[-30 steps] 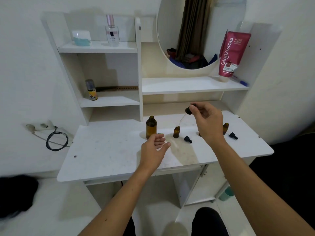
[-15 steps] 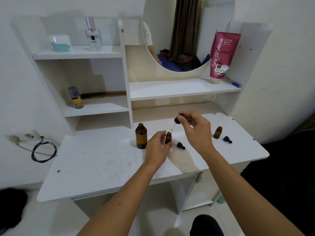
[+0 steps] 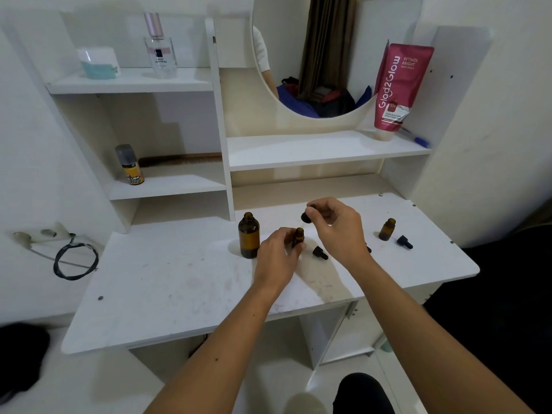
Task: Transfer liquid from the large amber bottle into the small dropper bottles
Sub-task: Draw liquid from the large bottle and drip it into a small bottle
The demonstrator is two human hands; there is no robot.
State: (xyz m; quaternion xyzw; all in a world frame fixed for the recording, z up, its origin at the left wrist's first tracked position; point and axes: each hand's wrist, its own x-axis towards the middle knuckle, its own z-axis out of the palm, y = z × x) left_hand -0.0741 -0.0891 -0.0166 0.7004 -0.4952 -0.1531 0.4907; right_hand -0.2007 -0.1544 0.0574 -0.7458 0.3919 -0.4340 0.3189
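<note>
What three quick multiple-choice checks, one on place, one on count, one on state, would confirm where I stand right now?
1. The large amber glass bottle stands:
A. on the top shelf
B. on the white desk top, beside the left hand
C. on the floor

2. Small amber dropper bottles in view:
A. two
B. five
C. none

3. The large bottle's mouth is:
A. capped
B. corked
C. open

Answers:
1 B, it stands upright on the desk beside that hand.
2 A, one in the left hand's grip, one far right.
3 C, its bare neck shows; the right hand holds the black dropper.
</note>
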